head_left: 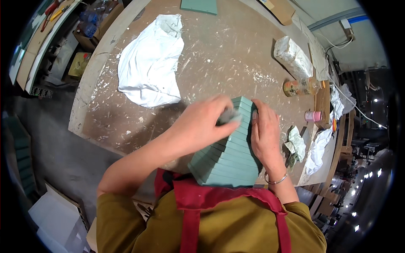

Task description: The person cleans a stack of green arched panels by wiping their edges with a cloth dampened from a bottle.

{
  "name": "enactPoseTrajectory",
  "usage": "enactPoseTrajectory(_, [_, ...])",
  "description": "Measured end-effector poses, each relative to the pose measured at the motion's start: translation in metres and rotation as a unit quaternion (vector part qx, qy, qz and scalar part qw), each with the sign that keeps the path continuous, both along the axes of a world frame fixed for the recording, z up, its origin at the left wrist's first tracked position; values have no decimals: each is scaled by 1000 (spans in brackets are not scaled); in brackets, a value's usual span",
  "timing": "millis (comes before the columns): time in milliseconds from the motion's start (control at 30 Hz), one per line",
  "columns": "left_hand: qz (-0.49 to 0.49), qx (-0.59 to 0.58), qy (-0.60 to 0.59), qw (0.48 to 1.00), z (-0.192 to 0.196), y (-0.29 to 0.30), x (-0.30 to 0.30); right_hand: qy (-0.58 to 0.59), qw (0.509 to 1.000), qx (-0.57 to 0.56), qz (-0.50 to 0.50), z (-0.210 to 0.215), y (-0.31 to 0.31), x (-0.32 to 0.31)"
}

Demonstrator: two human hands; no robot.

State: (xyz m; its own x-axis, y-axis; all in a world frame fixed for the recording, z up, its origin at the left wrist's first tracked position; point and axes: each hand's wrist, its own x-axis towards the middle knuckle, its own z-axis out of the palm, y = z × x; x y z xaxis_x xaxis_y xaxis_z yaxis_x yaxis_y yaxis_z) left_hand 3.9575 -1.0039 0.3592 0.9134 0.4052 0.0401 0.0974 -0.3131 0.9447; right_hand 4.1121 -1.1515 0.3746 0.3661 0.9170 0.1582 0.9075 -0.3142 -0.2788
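A green stepped, tapering block (230,158) with ridged, overlapping layers stands at the table's near edge, against my red apron. My left hand (206,120) is closed around a small grey pad (229,117) and presses it to the block's upper left side; the pad's exact kind is hard to make out. On the other side, my right hand (265,130) grips the block's right face, thumb toward the ridges and fingers along the edge. A bracelet circles my right wrist.
A white cloth (152,63) lies across the brown, paint-specked table (228,55). At the right are a wrapped white block (292,57), a jar (298,87), a pink-labelled bottle (312,116) and crumpled rags (296,144). A green panel (199,5) lies at the far edge.
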Motion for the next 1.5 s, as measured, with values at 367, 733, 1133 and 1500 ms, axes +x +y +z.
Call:
enactPoseTrajectory(367, [-62, -10, 160, 985, 31, -32, -45, -10, 1000, 8, -5, 0, -1, 0])
enactPoseTrajectory(733, [-36, -83, 186, 978, 34, -41, -52, 11, 998, 56, 20, -1, -4, 0])
enactPoseTrajectory(1133, [51, -127, 162, 977, 35, -53, -82, 5, 999, 44, 23, -4, -6, -3])
enactPoseTrajectory(1500, [-38, -82, 128, 988, 23, -58, -117, -19, 998, 52, 27, -4, -6, -3])
